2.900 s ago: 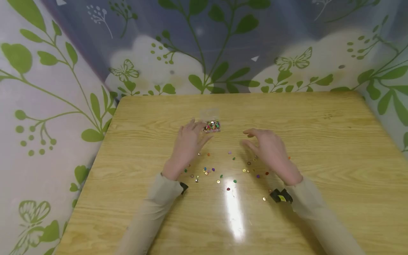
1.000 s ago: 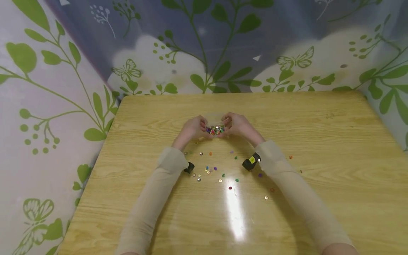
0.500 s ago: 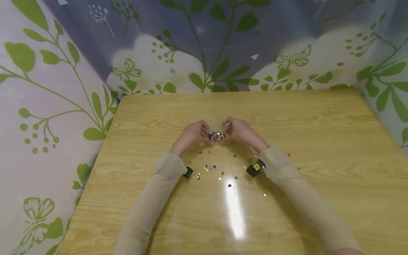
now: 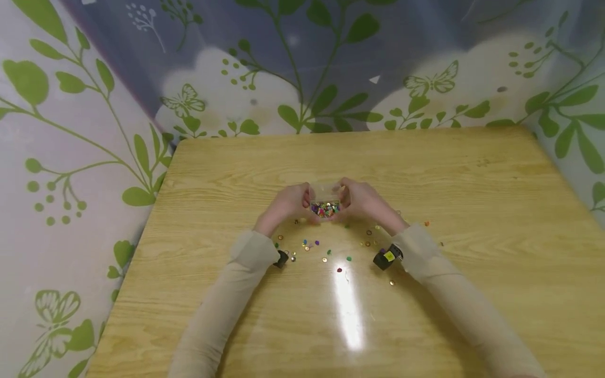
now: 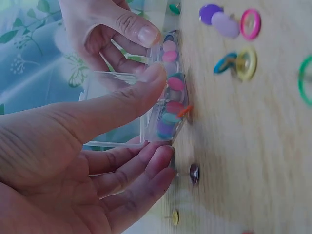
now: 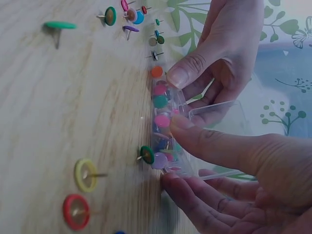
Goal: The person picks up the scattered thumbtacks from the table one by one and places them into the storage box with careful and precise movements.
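Note:
A small clear plastic box [image 4: 325, 210] full of colourful thumbtacks sits between my two hands, its clear hinged lid [image 5: 114, 131] raised. My left hand [image 4: 287, 203] grips the box's left end, thumb along the near side and fingers at the end. From the other end my right hand [image 4: 367, 203] holds it the same way, its thumb on the front wall in the right wrist view. The box is at the tabletop, with loose tacks right beside it, such as a green tack [image 6: 146, 155] and an orange tack [image 5: 185, 111].
Loose thumbtacks lie scattered on the wooden table [image 4: 227, 325] in front of the box, among them a red tack [image 4: 339, 270] and a green tack [image 4: 348, 258]. Some lie points up. A leaf-patterned curtain [image 4: 264, 68] hangs behind the table and along its sides.
Earlier my right hand was apart from the box and my left beside it. Both hands have since taken hold of its ends, and the box has come nearer and slightly right.

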`<move>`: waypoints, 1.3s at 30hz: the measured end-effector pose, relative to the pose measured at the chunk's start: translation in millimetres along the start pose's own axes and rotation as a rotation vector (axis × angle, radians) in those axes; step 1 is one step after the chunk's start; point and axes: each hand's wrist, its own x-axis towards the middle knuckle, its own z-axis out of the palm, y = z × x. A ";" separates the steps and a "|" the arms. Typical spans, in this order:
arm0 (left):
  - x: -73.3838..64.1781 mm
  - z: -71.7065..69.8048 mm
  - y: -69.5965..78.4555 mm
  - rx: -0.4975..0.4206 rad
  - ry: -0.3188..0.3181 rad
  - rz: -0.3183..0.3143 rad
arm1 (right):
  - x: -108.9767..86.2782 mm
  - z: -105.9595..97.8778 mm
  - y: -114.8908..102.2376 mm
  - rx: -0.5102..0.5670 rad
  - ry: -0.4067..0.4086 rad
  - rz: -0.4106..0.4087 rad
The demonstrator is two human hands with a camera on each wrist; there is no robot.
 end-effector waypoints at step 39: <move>-8.7 34.5 27.8 0.016 -0.022 0.121 | -60.4 -26.7 30.1 0.004 0.016 -0.091</move>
